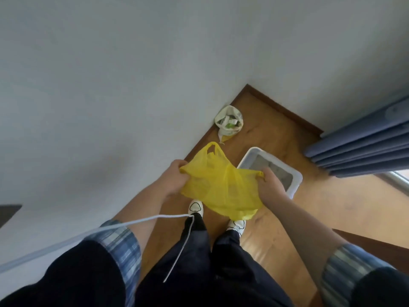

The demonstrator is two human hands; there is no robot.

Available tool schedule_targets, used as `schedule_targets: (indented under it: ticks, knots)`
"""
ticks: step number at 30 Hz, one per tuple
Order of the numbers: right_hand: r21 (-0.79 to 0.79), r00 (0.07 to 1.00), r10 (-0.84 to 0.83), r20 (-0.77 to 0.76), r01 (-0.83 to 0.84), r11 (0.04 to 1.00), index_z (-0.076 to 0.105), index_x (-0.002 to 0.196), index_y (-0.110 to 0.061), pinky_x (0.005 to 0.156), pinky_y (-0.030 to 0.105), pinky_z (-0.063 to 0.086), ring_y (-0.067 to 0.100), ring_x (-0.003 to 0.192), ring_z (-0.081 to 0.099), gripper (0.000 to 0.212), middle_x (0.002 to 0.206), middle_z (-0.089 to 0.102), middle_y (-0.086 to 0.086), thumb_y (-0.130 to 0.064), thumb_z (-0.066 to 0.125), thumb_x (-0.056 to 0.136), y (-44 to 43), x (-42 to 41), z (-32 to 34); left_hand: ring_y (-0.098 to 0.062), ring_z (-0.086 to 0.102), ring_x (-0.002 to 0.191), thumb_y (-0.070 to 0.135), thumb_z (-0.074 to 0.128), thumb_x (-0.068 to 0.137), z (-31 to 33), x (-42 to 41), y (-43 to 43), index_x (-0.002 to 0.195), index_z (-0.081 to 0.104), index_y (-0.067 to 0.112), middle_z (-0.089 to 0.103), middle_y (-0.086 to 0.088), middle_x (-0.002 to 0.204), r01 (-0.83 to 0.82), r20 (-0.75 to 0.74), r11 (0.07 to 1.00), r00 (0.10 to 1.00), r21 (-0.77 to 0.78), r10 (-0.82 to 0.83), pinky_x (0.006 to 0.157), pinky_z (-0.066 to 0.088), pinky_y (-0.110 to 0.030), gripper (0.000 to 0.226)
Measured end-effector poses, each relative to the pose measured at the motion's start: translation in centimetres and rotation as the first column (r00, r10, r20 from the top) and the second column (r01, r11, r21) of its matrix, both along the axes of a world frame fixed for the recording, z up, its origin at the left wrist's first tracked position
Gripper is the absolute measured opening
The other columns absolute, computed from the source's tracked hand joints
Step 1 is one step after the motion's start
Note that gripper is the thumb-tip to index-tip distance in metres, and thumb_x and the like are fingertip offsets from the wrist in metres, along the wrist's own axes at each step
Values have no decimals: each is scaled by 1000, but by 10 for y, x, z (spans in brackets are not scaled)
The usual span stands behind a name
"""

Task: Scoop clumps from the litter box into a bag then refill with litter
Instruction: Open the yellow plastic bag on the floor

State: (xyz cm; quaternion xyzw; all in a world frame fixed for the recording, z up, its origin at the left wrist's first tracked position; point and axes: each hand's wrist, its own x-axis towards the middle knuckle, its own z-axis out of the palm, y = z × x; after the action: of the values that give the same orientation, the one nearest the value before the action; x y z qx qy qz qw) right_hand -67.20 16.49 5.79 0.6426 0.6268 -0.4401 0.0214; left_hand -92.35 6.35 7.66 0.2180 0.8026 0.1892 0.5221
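Note:
A thin yellow plastic bag point(221, 185) hangs spread between my two hands above the floor. My left hand point(177, 178) grips its left edge with curled fingers. My right hand point(269, 185) grips the right edge near a handle. Behind my right hand sits the white litter box point(295, 179) on the wooden floor, with grey litter point(274, 168) inside; my hand and the bag hide its near corner. No scoop is in view.
A white bag filled with rubbish point(230, 122) leans in the corner by the wall. Blue curtains point(363, 142) hang at the right. The white wall point(110, 96) runs close along my left. My feet in white shoes point(195, 207) stand below the bag.

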Motion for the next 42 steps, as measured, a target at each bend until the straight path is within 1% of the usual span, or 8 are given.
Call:
schedule_targets:
  ticks: [8, 16, 19, 24, 29, 34, 38, 42]
  knots:
    - [-41, 998, 2, -70, -5, 999, 45, 77, -30, 58, 28, 36, 11, 72, 48, 29, 79, 52, -3, -14, 43, 101, 23, -53, -13, -30, 8, 152, 32, 85, 70, -30, -40, 74, 156, 0, 36, 0, -9, 165, 641, -423, 768, 699, 14, -576, 118, 24, -53, 121]
    - [-122, 992, 79, -102, -91, 988, 55, 94, -23, 66, 29, 41, 26, 88, 58, 19, 91, 61, 4, -7, 44, 95, 63, -71, -110, -31, 16, 149, 25, 66, 85, -172, -42, 118, 136, 49, 32, 17, -9, 161, 882, -418, 464, 390, -89, -821, 114, 29, -52, 54]
    - [-93, 991, 100, -83, -108, 990, 57, 110, -21, 75, 31, 39, 24, 103, 54, 15, 104, 55, 0, -16, 53, 96, 75, -73, -185, -27, 48, 128, 23, 61, 86, -247, -38, 120, 128, 56, 20, 51, -5, 137, 831, -337, 556, 517, -24, -787, 99, 42, -40, 43]
    - [-7, 999, -45, -26, 45, 999, 31, 148, -29, 110, 46, 38, 22, 136, 36, 82, 148, 34, -2, -52, 73, 81, 69, -71, -313, -15, 54, 69, 18, 55, 90, -371, -33, 117, 94, 39, 19, 52, 2, 79, 598, -241, 801, 777, -5, -582, 53, 36, -31, 16]
    - [-248, 962, -270, -46, 250, 936, 9, 156, -35, 91, 41, 49, 27, 136, 44, 106, 158, 30, 0, -53, 77, 78, 50, -62, -439, -13, 56, 75, 16, 54, 91, -486, -43, 108, 112, 47, 19, 55, 3, 87, 376, -211, 927, 908, 21, -363, 57, 44, -32, 22]
    - [-434, 931, -333, -149, 241, 868, 28, 152, -29, 95, 47, 52, 25, 119, 56, 92, 138, 52, -1, -38, 81, 78, 54, -83, -554, -12, 56, 71, 11, 54, 91, -578, -61, 106, 113, 50, 26, 57, 4, 84, 302, -92, 952, 950, 39, -298, 52, 38, -25, 27]
    - [-194, 999, 46, 8, -43, 980, 64, 109, -5, 72, 43, 55, 29, 83, 62, 31, 92, 64, 13, -31, 62, 92, 85, -97, -620, -16, 57, 76, 3, 52, 90, -641, -84, 109, 110, 53, 21, 58, 0, 88, 270, -109, 961, 958, 50, -264, 55, 38, -26, 27]
    - [-16, 966, 194, 171, -194, 981, 63, 101, -7, 61, 35, 44, 30, 81, 59, 30, 92, 64, 12, -31, 45, 99, 126, -98, -656, -17, 54, 79, 2, 47, 91, -692, -103, 116, 107, 52, 18, 56, -1, 90, 212, -209, 976, 958, 48, -197, 56, 38, -27, 23]
